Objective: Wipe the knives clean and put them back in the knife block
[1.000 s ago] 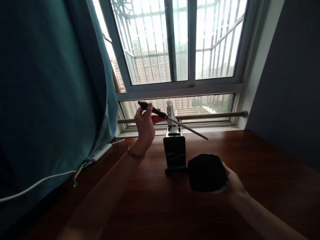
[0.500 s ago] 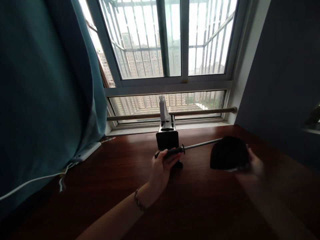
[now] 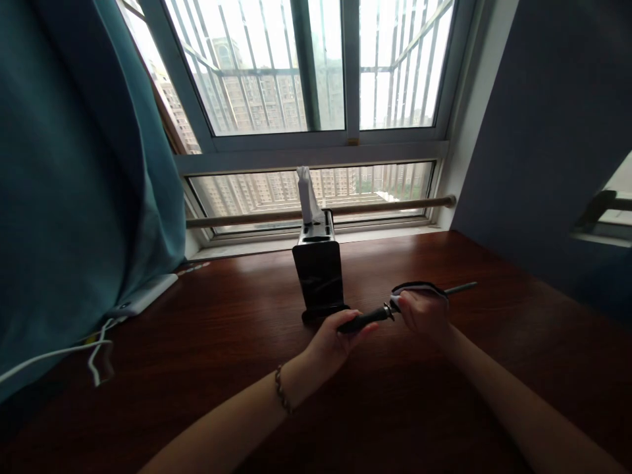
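My left hand (image 3: 328, 345) is wrapped around the black handle of a honing steel (image 3: 364, 320), which points to the right just above the table. My right hand (image 3: 425, 313) is closed around the rod with a cloth (image 3: 419, 286), black on one side and pale on the other. Only the rod's tip shows beyond the cloth. Behind my left hand stands a black holder (image 3: 318, 276) with slots in its top. A white, tissue-like piece (image 3: 308, 197) sticks up from it.
The reddish-brown wooden table (image 3: 237, 296) reaches to the window sill. A white power strip (image 3: 145, 296) with white cables (image 3: 59, 359) lies at the left by a teal curtain (image 3: 158, 197). On the right is a dark wall (image 3: 523, 164).
My right hand has moved left with the cloth, from around the rod's tip to near the guard, and the cloth now folds around the rod. The view has shifted slightly.
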`<state>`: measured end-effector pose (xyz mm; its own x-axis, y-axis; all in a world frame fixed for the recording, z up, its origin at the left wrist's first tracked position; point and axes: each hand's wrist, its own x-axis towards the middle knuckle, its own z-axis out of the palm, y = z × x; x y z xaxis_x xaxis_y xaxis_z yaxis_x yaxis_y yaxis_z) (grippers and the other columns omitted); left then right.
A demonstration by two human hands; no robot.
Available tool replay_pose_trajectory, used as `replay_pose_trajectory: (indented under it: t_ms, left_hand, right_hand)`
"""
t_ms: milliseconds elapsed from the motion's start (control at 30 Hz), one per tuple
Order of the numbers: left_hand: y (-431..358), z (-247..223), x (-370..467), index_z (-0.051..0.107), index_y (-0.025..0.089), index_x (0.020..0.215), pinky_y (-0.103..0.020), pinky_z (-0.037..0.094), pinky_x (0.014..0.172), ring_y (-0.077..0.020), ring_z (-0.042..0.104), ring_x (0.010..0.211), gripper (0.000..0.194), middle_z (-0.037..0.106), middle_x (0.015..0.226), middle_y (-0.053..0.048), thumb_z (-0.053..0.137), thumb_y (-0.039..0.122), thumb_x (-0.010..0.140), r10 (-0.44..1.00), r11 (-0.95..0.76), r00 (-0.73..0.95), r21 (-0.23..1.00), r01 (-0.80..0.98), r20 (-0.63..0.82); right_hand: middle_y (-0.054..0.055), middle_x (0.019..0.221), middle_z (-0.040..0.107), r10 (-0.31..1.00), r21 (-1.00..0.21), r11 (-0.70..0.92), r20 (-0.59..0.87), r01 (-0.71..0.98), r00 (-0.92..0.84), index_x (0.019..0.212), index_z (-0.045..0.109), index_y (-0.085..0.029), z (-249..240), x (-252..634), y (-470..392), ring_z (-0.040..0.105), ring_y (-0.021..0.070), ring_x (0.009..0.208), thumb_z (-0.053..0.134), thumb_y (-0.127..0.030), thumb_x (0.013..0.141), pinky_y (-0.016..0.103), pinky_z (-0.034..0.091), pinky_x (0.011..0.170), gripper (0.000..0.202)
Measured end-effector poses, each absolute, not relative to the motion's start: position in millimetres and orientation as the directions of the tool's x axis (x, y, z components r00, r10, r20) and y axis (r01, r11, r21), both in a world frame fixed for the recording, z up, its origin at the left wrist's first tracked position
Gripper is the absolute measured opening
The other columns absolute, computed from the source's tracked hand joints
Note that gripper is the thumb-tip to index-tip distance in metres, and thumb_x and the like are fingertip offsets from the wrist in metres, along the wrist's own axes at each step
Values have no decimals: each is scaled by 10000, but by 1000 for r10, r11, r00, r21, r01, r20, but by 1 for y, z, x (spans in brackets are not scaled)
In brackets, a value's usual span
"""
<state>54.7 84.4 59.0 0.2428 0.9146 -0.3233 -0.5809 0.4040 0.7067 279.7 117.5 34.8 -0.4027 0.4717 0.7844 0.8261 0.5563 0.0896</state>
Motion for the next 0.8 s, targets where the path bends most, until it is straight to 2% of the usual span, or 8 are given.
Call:
replay_pose_trajectory:
  t_ms: [167, 300, 367, 467, 567, 633, 700, 800]
  left_hand:
    - [97, 58, 35, 601, 93, 874, -162, 356, 425, -57, 463, 488, 243, 565, 713, -32, 666, 312, 791, 506, 513, 792, 857, 44, -343]
    - [95, 52, 45, 534, 161, 799, -218, 264, 455, -82, 360, 497, 274, 423, 640, 31, 520, 421, 885, 697, -28, 690, 954, 298, -195]
    - [95, 53, 54, 553, 162, 832, -256, 299, 543, -120, 429, 581, 214, 500, 697, -6, 473, 346, 908, 783, -426, 620, 777, 464, 59]
    - [101, 55, 65, 557, 164, 852, -285, 296, 589, -152, 462, 623, 188, 542, 727, -37, 443, 303, 909, 783, -589, 586, 549, 593, 207]
    - [111, 54, 68, 526, 167, 775, -257, 282, 531, -122, 409, 569, 267, 484, 684, -11, 473, 397, 898, 751, -397, 660, 807, 437, 12]
    - [120, 52, 63, 493, 167, 746, -224, 206, 450, -81, 284, 485, 345, 365, 625, 33, 500, 489, 871, 598, 0, 764, 953, 303, -243]
    - [127, 52, 54, 480, 165, 767, -202, 108, 410, -54, 166, 452, 371, 262, 615, 67, 555, 522, 834, 411, 340, 827, 906, 252, -384]
    - [134, 56, 38, 486, 164, 794, -185, 71, 381, -37, 169, 435, 362, 290, 612, 69, 643, 489, 796, 375, 430, 834, 873, 231, -406]
  right_hand:
    - [29, 616, 561, 385, 206, 642, 746, 739, -543, 657, 545, -165, 42, 271, 110, 496, 164, 583, 404, -233, 937, 337, 267, 598, 320]
    - [28, 596, 548, 377, 257, 661, 700, 705, -607, 635, 532, -167, 39, 273, 119, 488, 166, 572, 406, -242, 940, 341, 261, 595, 338]
    - [29, 589, 544, 400, 272, 608, 706, 746, -584, 623, 522, -169, 40, 286, 129, 486, 170, 571, 414, -259, 937, 341, 266, 604, 344]
    - [22, 605, 568, 431, 273, 546, 719, 792, -545, 630, 529, -170, 41, 315, 143, 509, 171, 592, 428, -253, 934, 332, 294, 645, 331]
    - [25, 620, 599, 438, 254, 527, 737, 811, -515, 646, 569, -164, 36, 341, 151, 532, 171, 599, 431, -243, 933, 322, 310, 652, 329]
    - [41, 645, 625, 457, 209, 515, 754, 831, -472, 661, 604, -156, 28, 353, 155, 539, 171, 593, 423, -235, 929, 315, 317, 637, 333]
    - [60, 658, 640, 514, 111, 495, 763, 862, -393, 659, 629, -156, 19, 364, 160, 535, 175, 584, 431, -250, 914, 314, 318, 622, 337]
    - [87, 616, 622, 598, -274, 442, 800, 854, -53, 603, 636, -166, 13, 390, 167, 517, 198, 568, 526, -323, 838, 337, 333, 619, 303]
